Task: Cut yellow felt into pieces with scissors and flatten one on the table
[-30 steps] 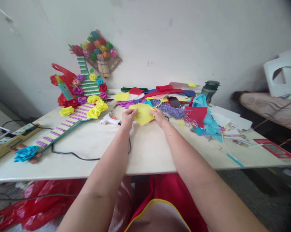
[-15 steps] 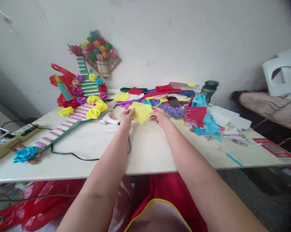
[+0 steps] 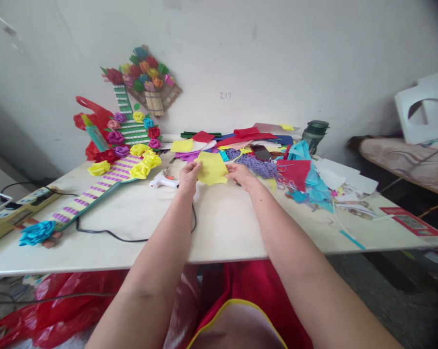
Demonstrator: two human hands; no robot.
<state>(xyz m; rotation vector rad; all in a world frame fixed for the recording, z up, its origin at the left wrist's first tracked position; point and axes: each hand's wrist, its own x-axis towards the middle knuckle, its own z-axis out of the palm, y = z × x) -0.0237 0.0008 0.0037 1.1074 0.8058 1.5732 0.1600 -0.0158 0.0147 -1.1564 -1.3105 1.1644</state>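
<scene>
Yellow crepe-like paper [image 3: 212,168] is held up over the middle of the table, its sheets lying nearly flush on each other. My left hand [image 3: 190,175] pinches its left edge between thumb and fingers. At the right edge, my right hand [image 3: 240,174] is closed on the paper too. A white glue gun [image 3: 163,180] lies on the table just left of my left hand. Left of that stands a guitar-shaped craft [image 3: 106,186] trimmed with yellow paper roses [image 3: 141,169]. How many sheets are in my hands I cannot tell.
Coloured paper sheets [image 3: 248,135] pile along the wall, with purple shredded strands [image 3: 257,164] in front. A dark bottle [image 3: 314,135] stands behind blue paper scraps [image 3: 317,186]. A power strip [image 3: 21,208] lies far left; a black cord [image 3: 113,236] crosses the table.
The yellow paper has turned between my hands, and its sheets now line up more closely. Both hands have stayed in almost the same place.
</scene>
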